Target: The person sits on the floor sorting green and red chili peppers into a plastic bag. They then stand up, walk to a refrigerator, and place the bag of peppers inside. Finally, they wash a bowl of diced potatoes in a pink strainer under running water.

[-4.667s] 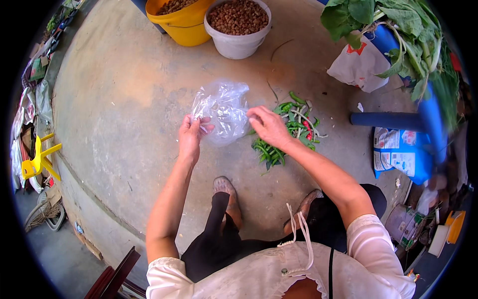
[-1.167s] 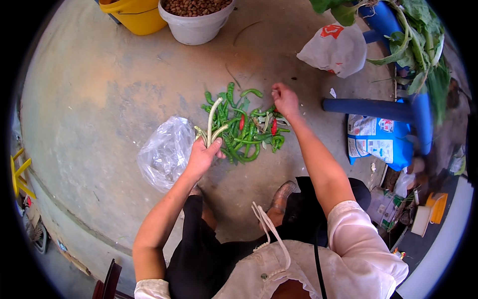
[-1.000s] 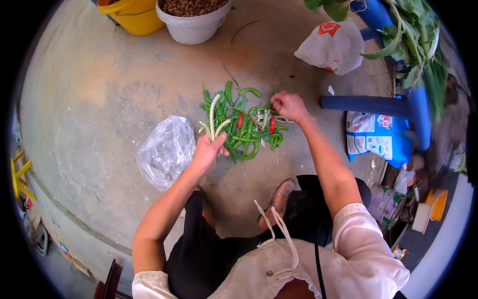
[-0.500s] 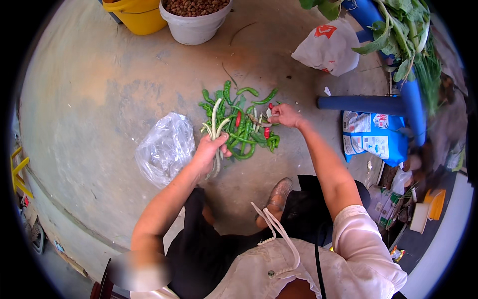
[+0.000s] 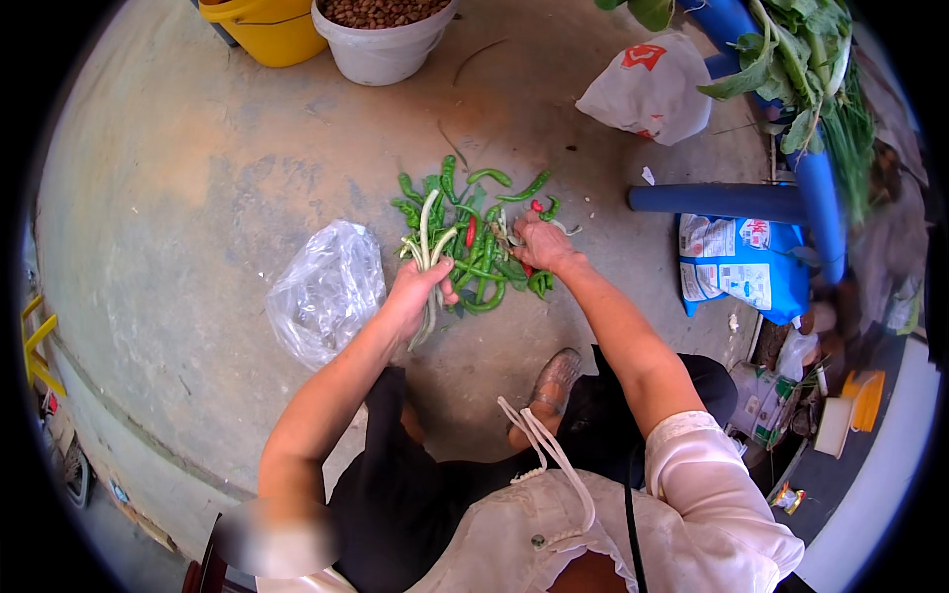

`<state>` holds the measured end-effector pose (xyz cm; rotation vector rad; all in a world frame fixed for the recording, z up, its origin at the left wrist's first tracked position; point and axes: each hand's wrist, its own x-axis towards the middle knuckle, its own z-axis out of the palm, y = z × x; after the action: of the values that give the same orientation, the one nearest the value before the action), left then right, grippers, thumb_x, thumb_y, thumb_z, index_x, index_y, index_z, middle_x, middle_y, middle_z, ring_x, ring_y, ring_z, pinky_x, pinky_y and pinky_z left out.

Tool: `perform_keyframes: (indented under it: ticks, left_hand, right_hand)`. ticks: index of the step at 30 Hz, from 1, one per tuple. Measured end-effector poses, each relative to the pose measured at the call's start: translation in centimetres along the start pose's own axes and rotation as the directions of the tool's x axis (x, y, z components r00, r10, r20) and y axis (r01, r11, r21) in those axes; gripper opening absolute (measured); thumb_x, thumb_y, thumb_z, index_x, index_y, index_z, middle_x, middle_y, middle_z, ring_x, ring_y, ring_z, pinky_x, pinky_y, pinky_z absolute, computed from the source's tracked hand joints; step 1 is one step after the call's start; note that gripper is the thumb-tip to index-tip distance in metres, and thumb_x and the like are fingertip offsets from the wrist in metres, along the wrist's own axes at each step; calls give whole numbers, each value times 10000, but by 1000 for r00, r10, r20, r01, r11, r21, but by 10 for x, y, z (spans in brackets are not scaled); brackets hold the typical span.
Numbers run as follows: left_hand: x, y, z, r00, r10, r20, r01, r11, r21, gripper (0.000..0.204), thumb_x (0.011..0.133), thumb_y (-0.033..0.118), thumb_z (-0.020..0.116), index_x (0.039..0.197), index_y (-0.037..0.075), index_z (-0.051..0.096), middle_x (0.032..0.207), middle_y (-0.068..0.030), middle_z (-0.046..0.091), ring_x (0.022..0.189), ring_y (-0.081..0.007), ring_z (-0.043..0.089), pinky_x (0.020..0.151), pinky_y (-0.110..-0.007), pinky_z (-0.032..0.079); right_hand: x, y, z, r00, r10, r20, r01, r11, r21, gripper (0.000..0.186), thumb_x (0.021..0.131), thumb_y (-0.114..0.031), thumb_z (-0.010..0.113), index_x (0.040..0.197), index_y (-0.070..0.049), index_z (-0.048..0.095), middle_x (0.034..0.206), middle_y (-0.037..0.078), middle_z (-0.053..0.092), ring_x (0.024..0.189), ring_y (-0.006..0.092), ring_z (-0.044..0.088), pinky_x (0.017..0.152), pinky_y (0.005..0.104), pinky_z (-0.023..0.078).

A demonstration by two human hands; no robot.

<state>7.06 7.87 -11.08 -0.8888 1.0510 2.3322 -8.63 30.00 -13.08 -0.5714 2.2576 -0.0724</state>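
- Left hand point(image 5: 420, 291): on my head view, fingers are wrapped around a bundle of pale long beans point(image 5: 426, 225); thumb and fingers are pressed together on it; the bean ends project above and below the fist.
- Right hand point(image 5: 543, 240): I read it at the right side of the pepper heap, back of the hand up, fingertips directed into the heap; I cannot tell whether they pinch anything.
- Green chilli peppers point(image 5: 485, 269): loosely heaped on the concrete floor point(image 5: 188, 237), between and ahead of the hands; one red chilli pepper point(image 5: 471, 230) lies among them.
- Clear plastic bag point(image 5: 329, 296): crumpled on the floor, left of the left hand and apart from it.
- Surroundings: I see a white bucket point(image 5: 384, 51) of brown pellets beside a yellow bucket point(image 5: 267, 40) at the top edge; a white plastic bag point(image 5: 652, 91) stands beyond the heap at upper right; leafy greens point(image 5: 813, 64) hang at far right; a blue-and-white sack point(image 5: 736, 265) lies below them.
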Motion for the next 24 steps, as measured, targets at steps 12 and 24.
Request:
perform_keyframes:
  ticks: [12, 24]
  left_hand:
    - [-3, -5, -1, 1000, 5, -14, -5, 1000, 15, 125, 895, 167, 601, 936, 54, 569, 632, -36, 554, 544, -164, 558, 542, -293, 485]
    - [-1, -7, -1, 999, -25, -27, 25, 999, 22, 120, 899, 177, 601, 919, 65, 564, 620, -26, 546, 555, -161, 564, 532, -291, 471]
  right_hand:
    - [1, 71, 8, 941, 229, -249, -240, 971, -11, 377, 774, -220, 607, 1115, -78, 528, 1167, 220, 551, 1022, 389, 575, 872, 462, 471]
    - [-14, 41, -2, 996, -46, 80, -7, 828, 561, 327, 735, -142, 626, 1040, -42, 565, 866, 85, 625, 830, 220, 584, 734, 345, 450]
